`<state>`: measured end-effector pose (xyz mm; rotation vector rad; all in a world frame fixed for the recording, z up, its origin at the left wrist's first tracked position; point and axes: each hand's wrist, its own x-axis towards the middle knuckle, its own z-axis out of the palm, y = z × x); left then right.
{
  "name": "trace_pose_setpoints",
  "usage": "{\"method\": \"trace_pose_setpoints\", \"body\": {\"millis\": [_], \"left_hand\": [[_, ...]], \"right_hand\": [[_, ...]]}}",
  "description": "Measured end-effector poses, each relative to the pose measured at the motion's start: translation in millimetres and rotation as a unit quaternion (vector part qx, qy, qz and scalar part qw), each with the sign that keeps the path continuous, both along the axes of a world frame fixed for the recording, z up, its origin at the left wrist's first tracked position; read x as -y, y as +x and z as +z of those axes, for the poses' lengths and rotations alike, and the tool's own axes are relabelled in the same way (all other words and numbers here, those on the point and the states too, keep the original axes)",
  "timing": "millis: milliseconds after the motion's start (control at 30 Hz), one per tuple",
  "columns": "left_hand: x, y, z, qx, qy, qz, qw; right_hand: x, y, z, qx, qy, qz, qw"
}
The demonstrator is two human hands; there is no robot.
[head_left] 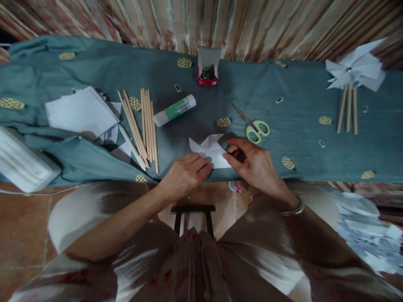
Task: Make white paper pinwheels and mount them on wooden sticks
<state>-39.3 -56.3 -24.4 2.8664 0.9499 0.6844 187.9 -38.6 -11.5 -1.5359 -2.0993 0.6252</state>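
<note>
A white paper pinwheel [210, 147], partly folded, lies at the table's near edge between my hands. My left hand [187, 171] has its fingers closed on the paper's lower left side. On the right side, my right hand [253, 161] pinches the paper's edge between thumb and fingers. Just beyond my right hand lie scissors [255, 129] with pale green handles, blades pointing away to the left. A glue stick [175, 110] with a green and white label rests farther off on the left. Fingertips partly hide the paper's near corners.
Several wooden sticks [147, 126] and a stack of white paper [82, 111] lie left. A red box [208, 75] of small dark pieces stands at the back. Finished pinwheels [354, 69] on sticks lie far right. A white device [23, 161] sits at the left edge.
</note>
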Motion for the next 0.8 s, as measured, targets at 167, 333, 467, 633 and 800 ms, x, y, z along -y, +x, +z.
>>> {"method": "trace_pose_setpoints", "body": {"millis": [167, 333, 467, 633, 800], "left_hand": [[1, 0, 4.6, 0.005, 0.004, -0.001, 1.0], [1, 1, 4.3, 0.018, -0.005, 0.006, 1.0], [1, 0, 3.6, 0.031, -0.007, 0.01, 0.999], [2, -2, 4.5, 0.018, -0.006, -0.001, 1.0], [4, -5, 5.2, 0.011, -0.006, -0.02, 1.0]], "right_hand": [[1, 6, 0.0, -0.013, -0.008, 0.024, 1.0], [3, 11, -3.0, -0.04, -0.032, 0.028, 0.998], [3, 13, -5.4, -0.074, -0.033, 0.06, 0.995], [4, 16, -5.2, -0.106, -0.042, 0.098, 0.989], [3, 19, -5.1, -0.144, -0.075, 0.125, 0.979]]}}
